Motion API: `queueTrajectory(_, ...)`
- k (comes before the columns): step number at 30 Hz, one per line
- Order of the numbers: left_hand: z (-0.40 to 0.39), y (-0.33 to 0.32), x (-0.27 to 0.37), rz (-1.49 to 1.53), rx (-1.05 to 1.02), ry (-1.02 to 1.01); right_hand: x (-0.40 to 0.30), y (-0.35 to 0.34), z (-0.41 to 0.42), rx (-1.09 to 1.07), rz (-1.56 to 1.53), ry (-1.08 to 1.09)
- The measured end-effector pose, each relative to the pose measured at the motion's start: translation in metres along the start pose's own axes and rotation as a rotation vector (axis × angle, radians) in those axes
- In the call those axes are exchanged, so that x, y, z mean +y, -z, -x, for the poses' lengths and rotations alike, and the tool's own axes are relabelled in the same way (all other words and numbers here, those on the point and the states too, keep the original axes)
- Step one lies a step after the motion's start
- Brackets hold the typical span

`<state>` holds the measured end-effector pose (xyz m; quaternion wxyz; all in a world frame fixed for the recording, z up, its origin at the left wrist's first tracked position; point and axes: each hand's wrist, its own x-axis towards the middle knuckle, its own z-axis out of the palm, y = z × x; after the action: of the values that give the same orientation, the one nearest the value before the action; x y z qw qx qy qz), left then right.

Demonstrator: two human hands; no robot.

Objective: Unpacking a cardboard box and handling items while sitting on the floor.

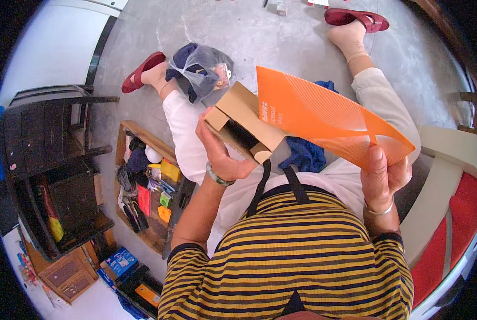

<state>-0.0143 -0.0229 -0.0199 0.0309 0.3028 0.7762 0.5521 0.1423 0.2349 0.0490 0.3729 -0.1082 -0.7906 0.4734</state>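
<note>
My left hand (pixel 222 156) grips a small brown cardboard box (pixel 244 116) from its left side and below. The box's near end is open and its inside looks dark. My right hand (pixel 382 172) pinches the lower right corner of an orange printed sleeve (pixel 322 116), which bears white wavy lines and writing. The sleeve's left part reaches the box's right side; whether they touch I cannot tell. Beyond the box, a clear plastic bag (pixel 202 72) with dark blue cloth inside lies on the floor. A blue cloth (pixel 306 154) lies between my legs.
A wooden drawer (pixel 156 232) holding assorted small things lies at the left, near a dark wooden cabinet (pixel 54 160). A blue box (pixel 120 262) stands lower left. At the right is a cream and red seat (pixel 434 208). Small boxes (pixel 282 9) lie on the far floor.
</note>
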Motion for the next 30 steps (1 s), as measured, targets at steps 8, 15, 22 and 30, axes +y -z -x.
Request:
queueTrajectory(8, 0.002, 0.023, 0.010, -0.232, 0.200, -0.172, -0.009, -0.015, -0.006, 0.044, -0.199, -0.114)
queueTrajectory(15, 0.008, 0.066, 0.017, -0.374, 0.231, -0.141, -0.013, -0.032, -0.015, 0.012, -0.327, -0.140)
queueTrajectory(22, -0.024, 0.080, 0.047, -0.707, 0.153, -0.387, -0.012, -0.034, -0.017, -0.036, -0.401, -0.191)
queueTrajectory(30, -0.060, 0.086, 0.061, -0.633, 0.108, -0.608, -0.015, -0.033, -0.013, 0.090, -0.591, -0.231)
